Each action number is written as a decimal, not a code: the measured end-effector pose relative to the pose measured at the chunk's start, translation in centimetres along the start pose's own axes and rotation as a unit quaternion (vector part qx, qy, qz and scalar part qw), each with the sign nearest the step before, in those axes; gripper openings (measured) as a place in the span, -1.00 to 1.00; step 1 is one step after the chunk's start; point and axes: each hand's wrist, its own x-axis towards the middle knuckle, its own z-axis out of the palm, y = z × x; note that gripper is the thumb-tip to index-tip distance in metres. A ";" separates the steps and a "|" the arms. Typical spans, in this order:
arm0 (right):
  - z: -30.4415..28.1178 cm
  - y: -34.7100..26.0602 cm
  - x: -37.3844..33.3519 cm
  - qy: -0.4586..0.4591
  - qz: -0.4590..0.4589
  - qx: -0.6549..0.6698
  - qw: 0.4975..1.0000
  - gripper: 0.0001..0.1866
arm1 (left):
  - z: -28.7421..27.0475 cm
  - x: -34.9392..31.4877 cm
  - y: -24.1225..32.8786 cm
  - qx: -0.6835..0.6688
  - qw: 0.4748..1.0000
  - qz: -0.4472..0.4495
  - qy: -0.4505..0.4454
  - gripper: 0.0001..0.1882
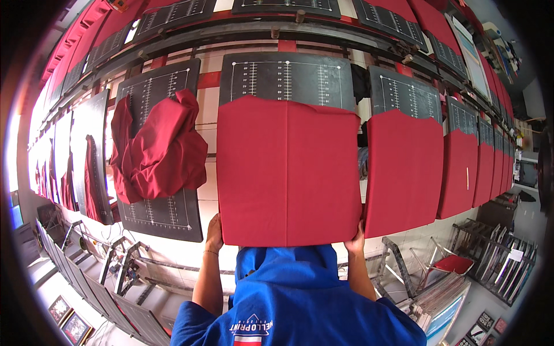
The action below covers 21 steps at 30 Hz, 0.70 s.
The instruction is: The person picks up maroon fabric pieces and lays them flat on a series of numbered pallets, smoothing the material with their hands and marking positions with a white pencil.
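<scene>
Left hand (214, 232): grips the lower left corner of the red cloth (287, 173).
Right hand (356, 241): fingers closed on its lower right corner.
Cloth: spread flat over the black board (287, 78).

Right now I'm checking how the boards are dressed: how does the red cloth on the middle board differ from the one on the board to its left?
The middle red cloth lies flat and smooth across its board; the left red cloth is bunched in loose folds. The middle one hides the board's lower part; the left one leaves board showing above and below. The left hand and right hand grip the middle one's bottom corners; nobody touches the left one. Both are red.
</scene>
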 end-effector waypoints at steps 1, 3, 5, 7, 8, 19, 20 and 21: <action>-0.5 0.0 0.0 -0.008 -0.019 -0.002 1.000 -0.49 | 0.1 -0.2 0.1 -0.007 1.000 -0.002 0.005 -0.63; -0.4 0.0 -0.1 -0.002 -0.032 -0.023 0.999 -0.46 | 0.4 -0.4 0.2 -0.020 1.000 -0.003 0.017 -0.62; -0.1 0.0 -0.3 -0.004 -0.047 -0.028 0.998 -0.44 | 0.4 -0.6 0.3 -0.017 1.000 -0.002 0.018 -0.63; 0.5 -0.1 -0.5 -0.014 -0.066 -0.017 0.998 -0.43 | 0.2 -0.6 0.0 -0.009 1.000 0.003 0.020 -0.63; 0.4 -0.3 -0.6 -0.017 -0.063 -0.012 0.998 -0.42 | -0.1 -0.6 -0.3 -0.004 1.000 0.007 0.022 -0.64; 1.9 -0.1 -1.4 0.032 -0.094 -0.042 0.994 -0.37 | -1.0 -0.8 -1.3 -0.031 0.998 0.037 0.028 -0.65; 1.5 -0.2 -1.2 0.014 -0.089 -0.041 0.995 -0.37 | -1.1 -0.8 -1.4 -0.030 0.998 0.039 0.026 -0.66; 0.8 -0.4 -0.9 -0.003 -0.084 -0.039 0.996 -0.37 | -1.1 -0.9 -1.3 -0.028 0.998 0.041 0.024 -0.66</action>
